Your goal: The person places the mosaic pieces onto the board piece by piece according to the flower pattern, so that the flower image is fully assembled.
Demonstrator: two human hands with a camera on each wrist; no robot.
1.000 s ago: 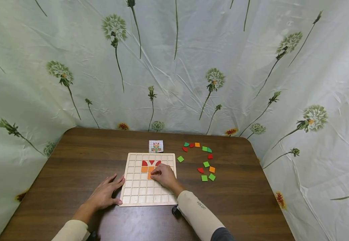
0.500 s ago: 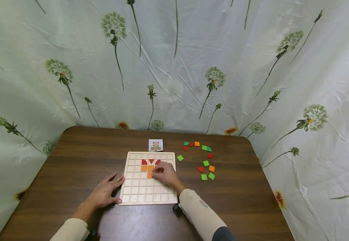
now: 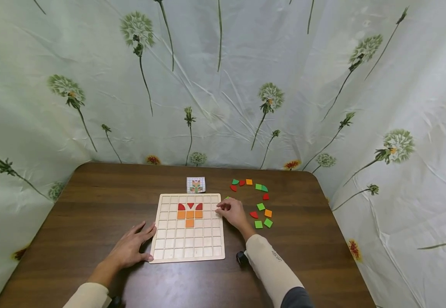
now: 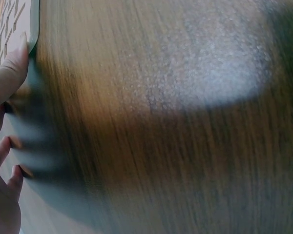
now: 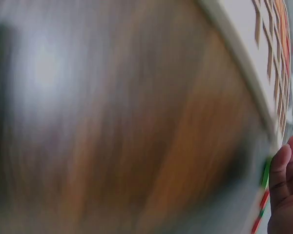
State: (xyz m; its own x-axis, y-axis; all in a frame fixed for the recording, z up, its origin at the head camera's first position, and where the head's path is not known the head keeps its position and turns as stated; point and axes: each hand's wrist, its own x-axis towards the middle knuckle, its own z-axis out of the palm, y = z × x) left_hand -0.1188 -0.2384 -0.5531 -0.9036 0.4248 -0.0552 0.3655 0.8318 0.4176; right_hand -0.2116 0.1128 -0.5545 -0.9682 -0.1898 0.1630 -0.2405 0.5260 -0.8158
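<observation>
A light wooden grid board (image 3: 186, 247) lies on the table. Set in its upper middle are a red triangle tile (image 3: 190, 205), red curved tiles (image 3: 181, 207) on both sides of it, and several orange square tiles (image 3: 190, 223) below. My left hand (image 3: 128, 247) rests against the board's left edge, its thumb (image 4: 14, 68) at the near corner. Over the right edge hovers my right hand (image 3: 234, 212), fingers bent loosely with no tile visible in them. It mostly covers a green tile (image 3: 228, 197) behind it.
A small pattern card (image 3: 196, 185) lies beyond the board. Loose green (image 3: 258, 224), red (image 3: 254, 214) and orange tiles (image 3: 268, 213) are scattered on the brown table (image 3: 303, 248) to the right. A flowered curtain (image 3: 223, 85) hangs behind.
My right hand has left the orange tiles and moved right to the board's edge. An orange square tile at the row's right end is now uncovered. My left hand stays put.
</observation>
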